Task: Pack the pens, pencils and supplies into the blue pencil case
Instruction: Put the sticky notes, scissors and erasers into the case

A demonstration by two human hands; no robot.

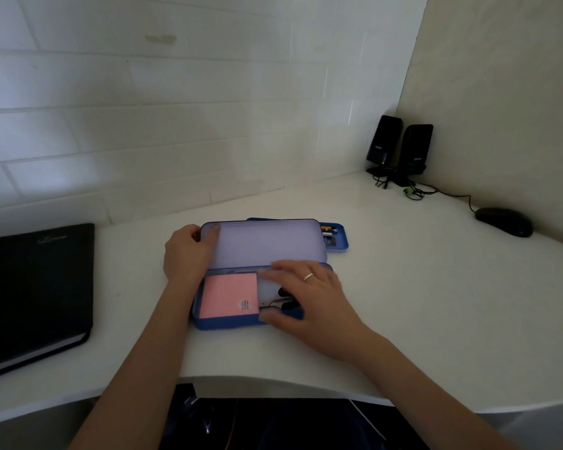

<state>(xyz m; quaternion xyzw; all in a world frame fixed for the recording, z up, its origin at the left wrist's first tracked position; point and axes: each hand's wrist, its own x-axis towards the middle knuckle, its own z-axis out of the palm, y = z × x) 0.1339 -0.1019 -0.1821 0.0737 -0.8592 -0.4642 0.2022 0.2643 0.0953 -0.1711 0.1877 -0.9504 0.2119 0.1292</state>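
The blue case (228, 323) lies open at the near middle of the white desk (420, 303), a pink pad (229, 295) in its left half. The left hand (186, 251) pinches the raised lid (264, 243) at its left end. The right hand (309, 297) rests over the case's right half, fingers spread and loosely bent; whether they grip anything I cannot tell. A blue tray (337, 238) with pens lies just behind the lid. Notebook (33, 293) left; speakers (400, 151) and mouse (504, 221) far right

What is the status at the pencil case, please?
Left hand holds the lid up. Right hand rests in the case beside the pink notepad. Nothing blocking.
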